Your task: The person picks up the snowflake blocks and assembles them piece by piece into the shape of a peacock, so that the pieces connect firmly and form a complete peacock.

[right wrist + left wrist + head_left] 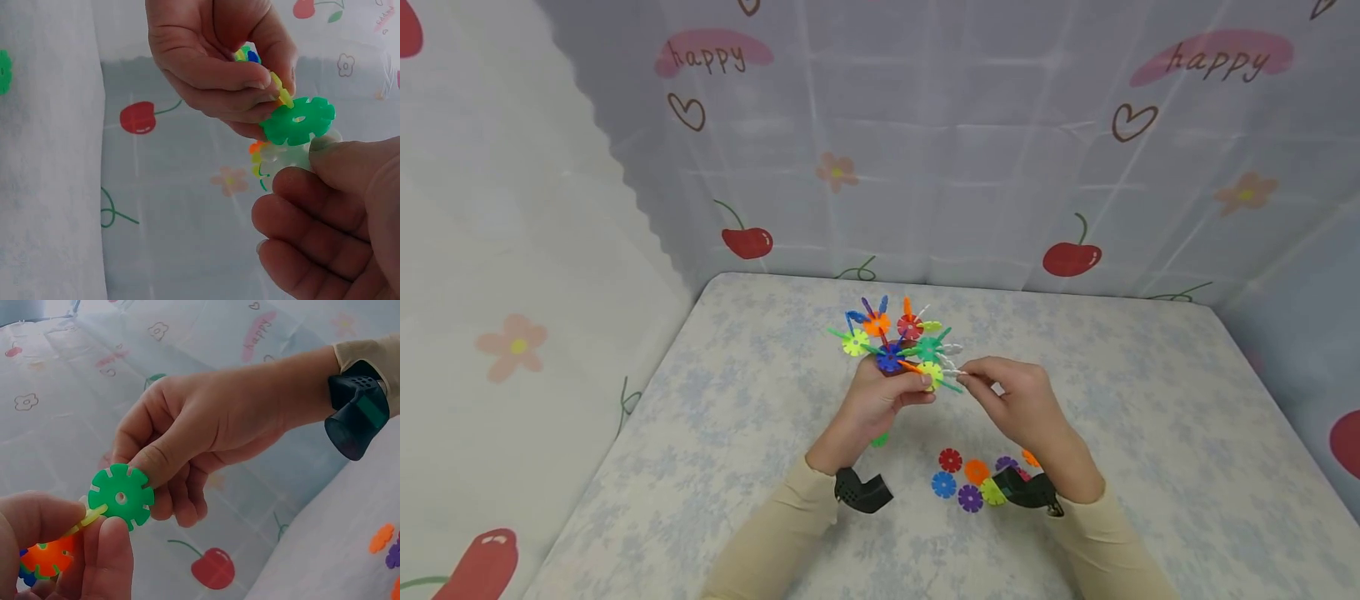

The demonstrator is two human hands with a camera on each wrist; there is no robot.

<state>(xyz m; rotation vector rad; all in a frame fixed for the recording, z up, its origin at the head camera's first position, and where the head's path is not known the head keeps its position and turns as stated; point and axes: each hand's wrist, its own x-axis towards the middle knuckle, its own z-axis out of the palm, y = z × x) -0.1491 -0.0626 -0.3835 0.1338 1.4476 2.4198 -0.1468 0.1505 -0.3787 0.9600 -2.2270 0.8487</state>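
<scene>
A cluster of slotted plastic building discs [891, 357] in many colours is gripped by my left hand [883, 392] above the table. In the left wrist view, the left thumb and fingers pinch a yellow disc [90, 519] seen edge-on, with a green disc [115, 487] slotted onto it. My right hand [1011, 400] is at the cluster's right side. Its thumb and forefinger pinch a white disc [284, 156], partly behind the green one in the right wrist view. Several other discs of the cluster are hidden by the left fingers.
Loose discs lie on the patterned table [737, 400] near my forearms, among them a red disc [951, 460], a blue disc [943, 485] and a purple disc [970, 498]. A green disc [880, 440] is by the left wrist. A printed curtain [925, 167] hangs behind the table.
</scene>
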